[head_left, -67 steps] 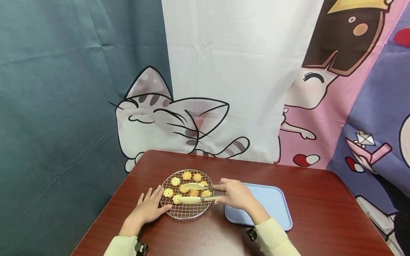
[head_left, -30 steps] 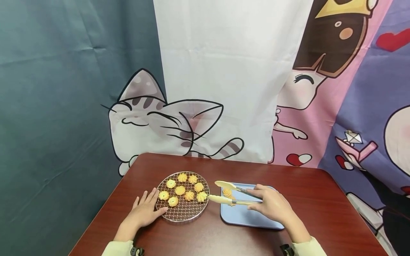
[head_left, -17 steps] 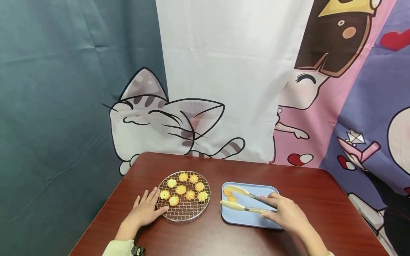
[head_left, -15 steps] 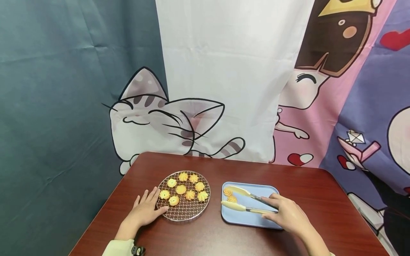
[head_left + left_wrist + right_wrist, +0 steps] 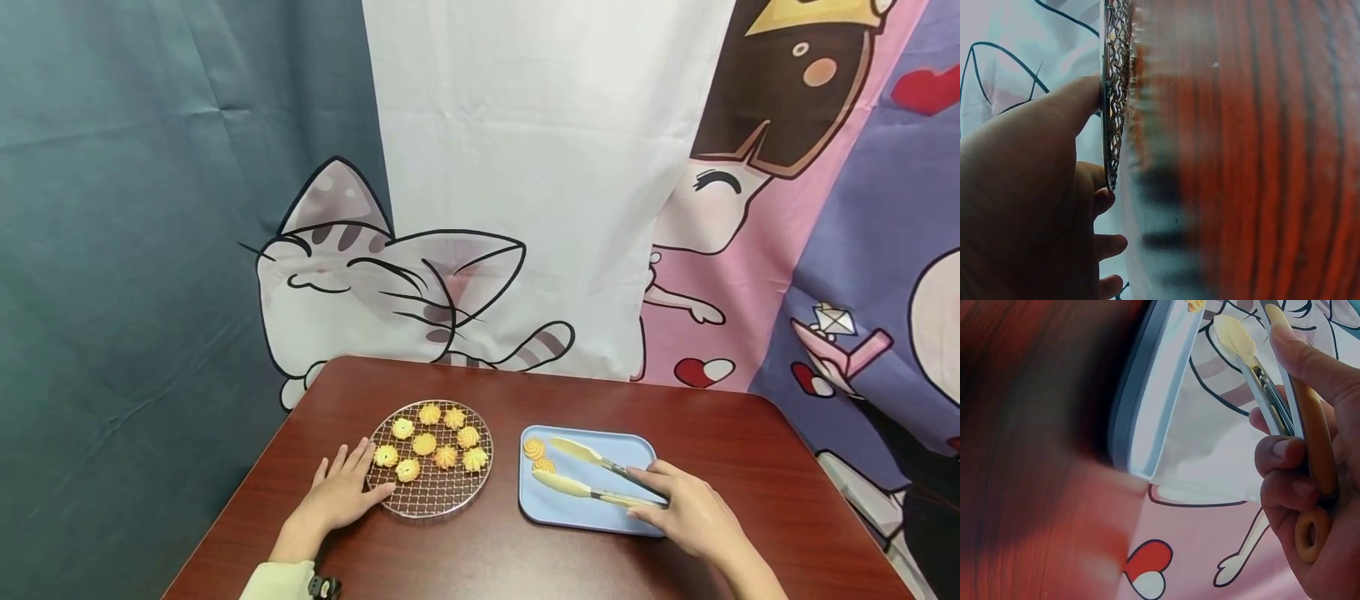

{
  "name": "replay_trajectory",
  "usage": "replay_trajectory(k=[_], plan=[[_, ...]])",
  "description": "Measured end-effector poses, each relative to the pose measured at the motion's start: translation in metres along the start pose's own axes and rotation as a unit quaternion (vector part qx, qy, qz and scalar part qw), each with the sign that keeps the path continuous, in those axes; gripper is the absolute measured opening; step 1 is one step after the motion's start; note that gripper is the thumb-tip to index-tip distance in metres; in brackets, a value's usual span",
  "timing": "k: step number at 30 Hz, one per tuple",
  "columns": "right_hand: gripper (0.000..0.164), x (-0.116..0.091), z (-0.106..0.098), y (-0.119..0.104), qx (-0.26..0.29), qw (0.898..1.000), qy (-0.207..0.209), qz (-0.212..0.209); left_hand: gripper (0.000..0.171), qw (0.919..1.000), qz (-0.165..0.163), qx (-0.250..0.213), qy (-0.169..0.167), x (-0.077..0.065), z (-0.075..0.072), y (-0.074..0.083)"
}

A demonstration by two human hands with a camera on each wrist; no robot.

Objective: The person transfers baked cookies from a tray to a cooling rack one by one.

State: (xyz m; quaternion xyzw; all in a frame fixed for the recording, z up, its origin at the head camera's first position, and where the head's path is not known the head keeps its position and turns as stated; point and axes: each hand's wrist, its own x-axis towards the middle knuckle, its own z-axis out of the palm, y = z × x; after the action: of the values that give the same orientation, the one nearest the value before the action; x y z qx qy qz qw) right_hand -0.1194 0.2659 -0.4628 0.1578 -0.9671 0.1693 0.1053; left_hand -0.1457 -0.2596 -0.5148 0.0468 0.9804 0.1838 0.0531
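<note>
In the head view, my right hand (image 5: 693,508) grips a pair of tongs (image 5: 600,493) with cream tips and metal arms. The tips stand apart over the blue tray (image 5: 592,521), nothing between them. Two swirled cookies (image 5: 533,448) lie at the tray's left end, close to the tips. My left hand (image 5: 333,500) lies with fingers spread at the left edge of a round wire rack (image 5: 427,500), thumb and index finger at its rim. Several piped cookies (image 5: 423,444) sit on the rack. In the right wrist view, fingers curl round the tongs' tan handle (image 5: 1313,437).
Rack and tray stand side by side on a dark red wooden table (image 5: 495,542), a gap between them. Behind the table hangs a printed cloth (image 5: 555,208) with cartoon figures. A green-grey cloth (image 5: 150,292) hangs on the left.
My right hand has carried the tongs from over the rack to over the tray, then drawn them slightly right, away from the two cookies. The left hand stays at the rack.
</note>
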Motion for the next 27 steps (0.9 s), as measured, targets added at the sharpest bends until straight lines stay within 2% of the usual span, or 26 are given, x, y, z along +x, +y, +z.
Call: replay_trajectory(k=[7,18,27], plan=[[0.048,-0.003,0.002,0.004,-0.003,1.0,0.004,-0.003,0.096,1.0,0.001,-0.007,0.0,0.0,-0.001,0.001],[0.047,0.001,0.007,0.006,-0.006,1.0,-0.029,0.004,0.096,1.0,0.003,-0.001,-0.002,0.002,0.001,-0.001],[0.046,0.004,0.01,0.007,-0.006,0.999,-0.035,0.006,0.098,1.0,-0.001,-0.007,-0.006,0.002,0.001,-0.002]])
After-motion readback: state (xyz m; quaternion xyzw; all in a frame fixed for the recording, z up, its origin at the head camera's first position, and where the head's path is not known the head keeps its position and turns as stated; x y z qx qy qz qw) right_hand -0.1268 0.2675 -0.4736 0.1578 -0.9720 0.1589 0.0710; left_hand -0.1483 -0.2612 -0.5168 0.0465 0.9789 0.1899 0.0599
